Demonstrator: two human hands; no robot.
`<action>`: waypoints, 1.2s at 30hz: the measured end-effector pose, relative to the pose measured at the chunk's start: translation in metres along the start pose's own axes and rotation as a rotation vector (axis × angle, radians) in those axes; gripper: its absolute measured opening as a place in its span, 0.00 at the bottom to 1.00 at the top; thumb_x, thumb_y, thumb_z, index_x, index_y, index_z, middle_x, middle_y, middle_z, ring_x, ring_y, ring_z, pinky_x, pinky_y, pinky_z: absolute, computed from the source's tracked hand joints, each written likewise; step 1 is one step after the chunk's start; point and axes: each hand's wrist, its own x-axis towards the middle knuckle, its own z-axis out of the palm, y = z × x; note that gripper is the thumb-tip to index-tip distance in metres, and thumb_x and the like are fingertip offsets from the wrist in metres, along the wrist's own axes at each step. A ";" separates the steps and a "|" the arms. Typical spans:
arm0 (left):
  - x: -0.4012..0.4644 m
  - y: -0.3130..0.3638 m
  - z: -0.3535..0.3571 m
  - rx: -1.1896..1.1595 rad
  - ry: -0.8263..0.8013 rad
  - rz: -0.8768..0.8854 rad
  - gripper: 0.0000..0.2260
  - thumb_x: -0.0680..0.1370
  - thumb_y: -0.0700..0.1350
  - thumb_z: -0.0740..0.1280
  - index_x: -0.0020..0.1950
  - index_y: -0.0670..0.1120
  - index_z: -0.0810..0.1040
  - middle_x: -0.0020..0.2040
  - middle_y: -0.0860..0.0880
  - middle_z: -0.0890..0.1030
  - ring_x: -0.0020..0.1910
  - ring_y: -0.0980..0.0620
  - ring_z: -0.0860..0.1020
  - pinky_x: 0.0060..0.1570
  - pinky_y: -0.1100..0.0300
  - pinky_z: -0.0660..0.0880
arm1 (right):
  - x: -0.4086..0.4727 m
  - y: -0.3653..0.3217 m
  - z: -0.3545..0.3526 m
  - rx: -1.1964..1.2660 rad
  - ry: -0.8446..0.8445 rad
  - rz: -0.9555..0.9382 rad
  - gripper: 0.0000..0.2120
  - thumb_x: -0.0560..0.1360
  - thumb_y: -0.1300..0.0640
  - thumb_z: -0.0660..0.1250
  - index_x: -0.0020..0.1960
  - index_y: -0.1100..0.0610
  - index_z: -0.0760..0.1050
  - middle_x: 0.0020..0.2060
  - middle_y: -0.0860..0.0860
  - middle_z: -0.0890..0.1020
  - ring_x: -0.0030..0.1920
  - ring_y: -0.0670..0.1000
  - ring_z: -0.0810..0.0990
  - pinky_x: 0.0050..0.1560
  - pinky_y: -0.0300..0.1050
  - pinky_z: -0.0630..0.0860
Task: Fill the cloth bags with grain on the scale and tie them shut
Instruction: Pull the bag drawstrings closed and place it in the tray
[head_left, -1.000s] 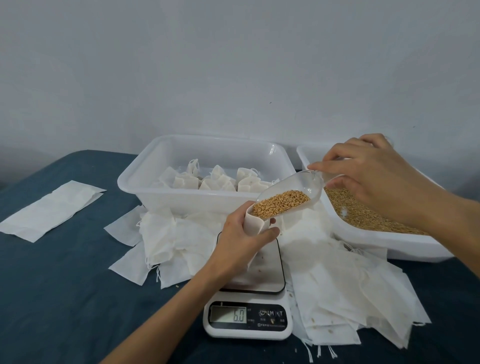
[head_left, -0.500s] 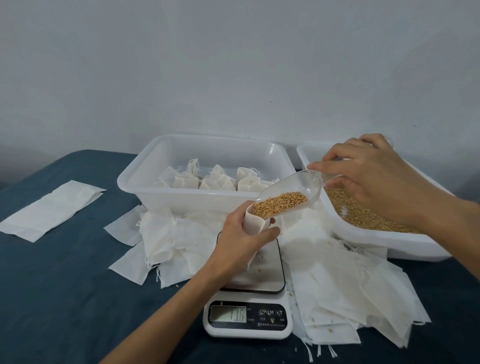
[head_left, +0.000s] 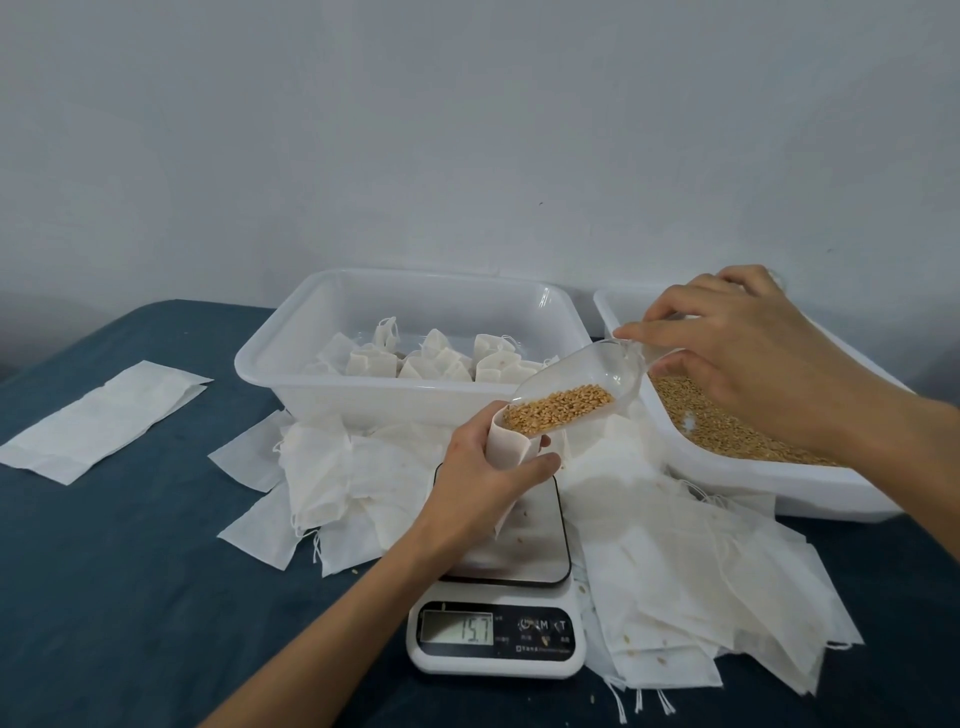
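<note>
While your left hand (head_left: 485, 480) grips the cloth bag (head_left: 511, 446) upright on the scale (head_left: 498, 616), reading what looks like 15.7, let your right hand (head_left: 748, 358), pinching the scoop (head_left: 576, 387), trickle grain (head_left: 558, 409) slowly.

scale (head_left: 496, 613) in front, bag tub (head_left: 363, 400) behind, grain tub (head_left: 810, 483) right.

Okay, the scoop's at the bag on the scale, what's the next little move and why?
Probably tip the scoop a little more, so grain slides into the bag. The right hand holds the scoop's lip at the bag's open mouth, grain lies in it, and the left hand grips the bag on the scale.
</note>
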 end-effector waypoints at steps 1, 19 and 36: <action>0.000 0.000 0.000 0.003 0.001 0.000 0.16 0.74 0.49 0.77 0.60 0.55 0.82 0.53 0.52 0.87 0.54 0.50 0.85 0.55 0.51 0.82 | 0.000 0.000 0.000 0.001 0.000 0.001 0.18 0.72 0.62 0.76 0.62 0.52 0.83 0.49 0.49 0.82 0.49 0.57 0.80 0.61 0.60 0.67; -0.001 0.003 0.000 -0.024 0.004 0.001 0.13 0.73 0.48 0.77 0.57 0.53 0.82 0.51 0.52 0.87 0.50 0.50 0.85 0.47 0.59 0.79 | 0.003 -0.001 -0.001 -0.005 0.010 -0.006 0.18 0.72 0.62 0.75 0.61 0.52 0.83 0.49 0.50 0.82 0.50 0.57 0.80 0.62 0.61 0.67; -0.001 0.004 -0.001 0.002 -0.001 0.021 0.12 0.75 0.47 0.77 0.57 0.53 0.82 0.52 0.53 0.86 0.50 0.51 0.84 0.48 0.58 0.82 | 0.003 0.000 0.001 -0.022 0.037 -0.020 0.19 0.71 0.64 0.76 0.60 0.52 0.83 0.49 0.50 0.82 0.50 0.57 0.80 0.61 0.62 0.67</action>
